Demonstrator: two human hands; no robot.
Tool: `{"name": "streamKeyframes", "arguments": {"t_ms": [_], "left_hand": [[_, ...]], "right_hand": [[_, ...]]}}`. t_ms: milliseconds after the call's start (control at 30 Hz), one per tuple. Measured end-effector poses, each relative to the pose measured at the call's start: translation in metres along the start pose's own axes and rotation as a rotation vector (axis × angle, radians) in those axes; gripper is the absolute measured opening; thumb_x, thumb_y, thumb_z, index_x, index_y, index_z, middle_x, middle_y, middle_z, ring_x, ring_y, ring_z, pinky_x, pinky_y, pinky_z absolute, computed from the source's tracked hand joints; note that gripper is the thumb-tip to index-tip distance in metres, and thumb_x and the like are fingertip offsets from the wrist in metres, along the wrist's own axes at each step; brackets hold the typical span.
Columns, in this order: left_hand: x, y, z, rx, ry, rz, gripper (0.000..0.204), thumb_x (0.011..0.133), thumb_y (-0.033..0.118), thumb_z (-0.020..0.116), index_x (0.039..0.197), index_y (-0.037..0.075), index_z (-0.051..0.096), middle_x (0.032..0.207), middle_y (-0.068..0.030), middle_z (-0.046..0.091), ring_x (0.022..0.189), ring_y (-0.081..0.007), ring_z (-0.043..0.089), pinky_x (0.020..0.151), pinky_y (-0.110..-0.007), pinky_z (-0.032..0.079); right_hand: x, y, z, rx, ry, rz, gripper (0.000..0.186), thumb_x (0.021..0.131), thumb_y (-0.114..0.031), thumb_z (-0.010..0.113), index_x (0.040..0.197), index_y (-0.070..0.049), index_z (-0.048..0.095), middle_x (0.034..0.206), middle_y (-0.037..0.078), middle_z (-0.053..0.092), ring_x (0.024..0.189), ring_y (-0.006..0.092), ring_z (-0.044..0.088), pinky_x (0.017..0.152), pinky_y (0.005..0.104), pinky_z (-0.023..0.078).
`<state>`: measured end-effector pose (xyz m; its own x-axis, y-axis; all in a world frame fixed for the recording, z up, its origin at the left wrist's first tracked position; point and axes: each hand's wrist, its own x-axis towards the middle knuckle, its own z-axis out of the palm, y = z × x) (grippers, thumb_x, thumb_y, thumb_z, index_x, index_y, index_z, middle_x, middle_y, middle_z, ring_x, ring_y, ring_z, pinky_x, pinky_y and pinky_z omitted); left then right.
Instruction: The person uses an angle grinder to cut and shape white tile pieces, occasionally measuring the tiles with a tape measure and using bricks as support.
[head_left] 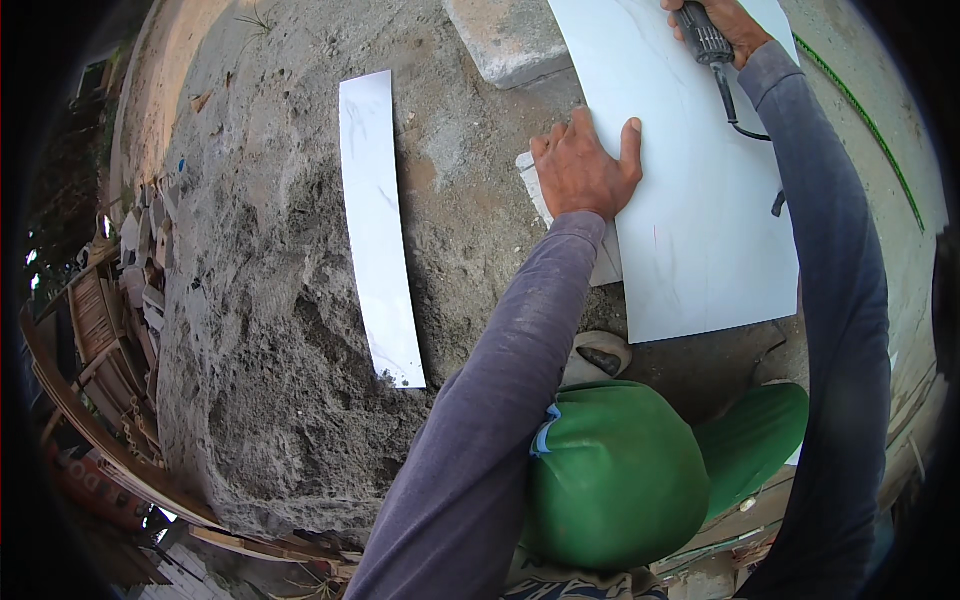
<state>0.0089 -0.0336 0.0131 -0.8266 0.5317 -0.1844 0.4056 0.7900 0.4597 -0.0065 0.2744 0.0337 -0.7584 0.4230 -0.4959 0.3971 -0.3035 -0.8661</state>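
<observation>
A large white slab (710,240), smooth with faint grey veins, runs from the top edge down the right of the middle. My left hand (588,168) rests on its left edge, thumb spread out over the surface and fingers pointing away from me. At the upper right my right hand (738,28) is wrapped round a black corded power tool (703,38) with a ribbed body, held over the slab. The tool's working end is hidden or out of view. Its cord (735,115) drops toward my right forearm. A thin reddish line marks the slab's near part.
A narrow white strip (378,230) lies on rough grey sand (270,300) to the left. A stone block (505,40) sits at the slab's far left. My green-clad knee (620,470) is close below the slab. A green hose-like line (870,125) curves along the right; wooden furniture (100,340) stands far left.
</observation>
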Motion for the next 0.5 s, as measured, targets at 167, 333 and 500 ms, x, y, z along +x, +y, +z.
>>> {"name": "streamKeyframes", "arguments": {"t_ms": [167, 333, 500], "left_hand": [[0.0004, -0.0001, -0.0002, -0.003, -0.017, -0.006, 0.068, 0.104, 0.063, 0.057, 0.117, -0.003, 0.068, 0.100, -0.0215, 0.075, 0.102, -0.0345, 0.071, 0.115, -0.048, 0.039], [-0.0003, -0.0013, -0.0002, -0.002, -0.005, 0.000, 0.069, 0.104, 0.064, 0.057, 0.119, -0.003, 0.068, 0.100, -0.0220, 0.075, 0.103, -0.0355, 0.071, 0.115, -0.050, 0.039], [-0.0006, -0.0003, -0.0003, -0.008, -0.002, -0.003, 0.070, 0.104, 0.064, 0.057, 0.118, -0.003, 0.068, 0.101, -0.0227, 0.075, 0.103, -0.0359, 0.071, 0.116, -0.050, 0.039]], "right_hand": [[0.0046, 0.0014, -0.0017, 0.008, -0.023, -0.010, 0.014, 0.082, -0.021, 0.077, 0.083, -0.008, 0.072, 0.069, 0.008, 0.069, 0.051, 0.0196, 0.065, 0.049, 0.0340, 0.056], [0.0019, -0.0011, 0.0023, -0.031, 0.025, -0.034, 0.015, 0.082, -0.023, 0.076, 0.084, -0.008, 0.072, 0.069, 0.008, 0.069, 0.051, 0.0202, 0.065, 0.048, 0.0347, 0.055], [0.0028, -0.0045, 0.0020, -0.029, 0.018, 0.000, 0.014, 0.082, -0.022, 0.076, 0.082, -0.009, 0.072, 0.068, 0.008, 0.069, 0.050, 0.0204, 0.064, 0.047, 0.0356, 0.055]]}}
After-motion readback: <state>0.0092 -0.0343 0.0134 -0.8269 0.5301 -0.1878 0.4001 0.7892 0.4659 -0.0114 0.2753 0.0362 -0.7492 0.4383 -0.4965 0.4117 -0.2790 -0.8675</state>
